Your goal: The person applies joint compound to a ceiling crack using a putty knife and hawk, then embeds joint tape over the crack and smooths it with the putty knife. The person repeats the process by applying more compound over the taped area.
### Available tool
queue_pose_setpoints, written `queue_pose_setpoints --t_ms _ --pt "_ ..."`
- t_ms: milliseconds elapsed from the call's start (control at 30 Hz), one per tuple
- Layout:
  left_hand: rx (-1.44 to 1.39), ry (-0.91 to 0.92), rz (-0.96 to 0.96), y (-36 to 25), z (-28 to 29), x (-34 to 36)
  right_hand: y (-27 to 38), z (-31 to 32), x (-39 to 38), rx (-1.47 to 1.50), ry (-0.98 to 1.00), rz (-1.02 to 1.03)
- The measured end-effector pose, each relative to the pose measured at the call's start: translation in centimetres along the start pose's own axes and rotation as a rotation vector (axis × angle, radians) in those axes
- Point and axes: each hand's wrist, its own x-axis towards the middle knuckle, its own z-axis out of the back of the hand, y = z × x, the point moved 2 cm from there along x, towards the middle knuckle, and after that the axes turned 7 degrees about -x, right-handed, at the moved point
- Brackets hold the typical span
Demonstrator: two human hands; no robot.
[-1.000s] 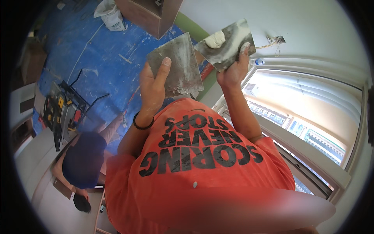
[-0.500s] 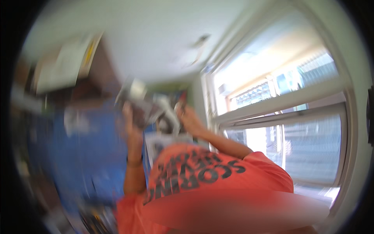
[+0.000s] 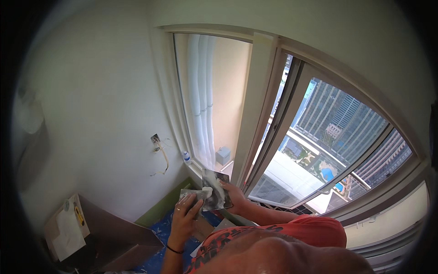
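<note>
My left hand, with a ring and a dark wristband, is closed on a wide flat grey scraper, fingers laid along its face. In my right hand is a dark rectangular plate smeared with white paste, gripped at its right edge. A lump of white putty sits where the scraper's right end meets the plate. Both tools are held in front of my chest, close together. Their handles, if any, are hidden.
Loose wires hang from an open wall box. A small bottle stands at the window corner. At lower left, a brown board unit carries a yellow utility knife. Blue sheeting covers the floor; a tilted window is at right.
The blurred view has swung to the white wall and window corner. My hands, farther apart before, have come together, bringing the scraper against the plate.
</note>
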Motion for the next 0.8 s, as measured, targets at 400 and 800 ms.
queue_pose_setpoints --t_ms 400,800 --pt "-1.625 -0.694 0.886 8.6 -8.0 4.7 1.6 6.5 -1.6 0.143 -0.284 0.02" --pt "-1.373 0.23 1.1 11.7 -9.8 2.8 2.1 6.0 -8.1 0.181 -0.402 0.651"
